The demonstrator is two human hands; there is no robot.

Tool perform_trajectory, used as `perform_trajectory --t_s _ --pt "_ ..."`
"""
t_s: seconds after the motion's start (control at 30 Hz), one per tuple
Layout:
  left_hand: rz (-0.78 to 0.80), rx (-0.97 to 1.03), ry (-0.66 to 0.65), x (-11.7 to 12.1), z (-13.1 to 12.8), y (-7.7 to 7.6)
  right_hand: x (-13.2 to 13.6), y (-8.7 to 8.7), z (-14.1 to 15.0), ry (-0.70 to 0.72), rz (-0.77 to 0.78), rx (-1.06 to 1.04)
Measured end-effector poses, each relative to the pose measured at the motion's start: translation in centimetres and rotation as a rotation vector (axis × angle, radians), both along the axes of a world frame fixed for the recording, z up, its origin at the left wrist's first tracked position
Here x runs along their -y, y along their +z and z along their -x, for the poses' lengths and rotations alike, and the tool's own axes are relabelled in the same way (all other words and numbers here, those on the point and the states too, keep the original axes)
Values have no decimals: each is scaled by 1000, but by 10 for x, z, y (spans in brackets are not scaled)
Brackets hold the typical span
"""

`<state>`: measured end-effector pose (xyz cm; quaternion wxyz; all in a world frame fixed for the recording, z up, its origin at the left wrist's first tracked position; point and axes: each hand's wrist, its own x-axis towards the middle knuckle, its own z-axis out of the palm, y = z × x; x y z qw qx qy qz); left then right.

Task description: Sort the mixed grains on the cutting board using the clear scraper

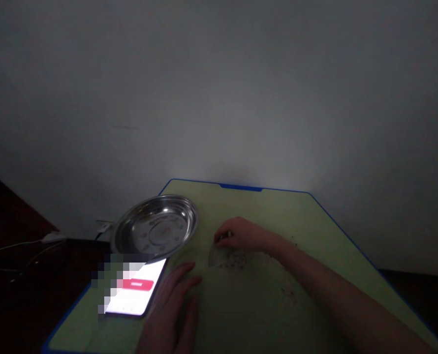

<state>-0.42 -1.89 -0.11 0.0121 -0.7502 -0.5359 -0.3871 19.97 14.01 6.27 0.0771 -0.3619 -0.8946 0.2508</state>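
Observation:
My right hand [237, 235] reaches in over the table from the right, its thumb and fingers closed in a pinch. The fingertips meet the upper edge of a clear, see-through thing [226, 258] with dark specks in or under it; its kind is too dim to tell. On the near left, my left hand [172, 307] lies on the table with its fingers apart, holding nothing. Right beside it is a phone [130, 290] with a bright white screen and a red button.
A round, shiny metal pan [156, 228] stands at the table's left side, partly over the phone's top end. Small dark bits [289, 294] are scattered on the green, blue-edged table [252, 206]. Behind it rises a grey wall [219, 98]; white cables [52, 238] lie at left.

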Motion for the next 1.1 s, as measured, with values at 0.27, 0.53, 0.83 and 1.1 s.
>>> perform_trajectory --t_s 0.27,0.53,0.83,1.1 --pt "27 11 -12 0 -1 0 24 4 2 225 71 38" --pt "35 16 -33 0 1 1 48 11 -19 285 133 49" --pt "87 59 -22 -2 -2 5 62 21 -54 96 129 -63" --pt "79 26 -16 -1 -4 7 104 31 -87 -288 -31 -185"
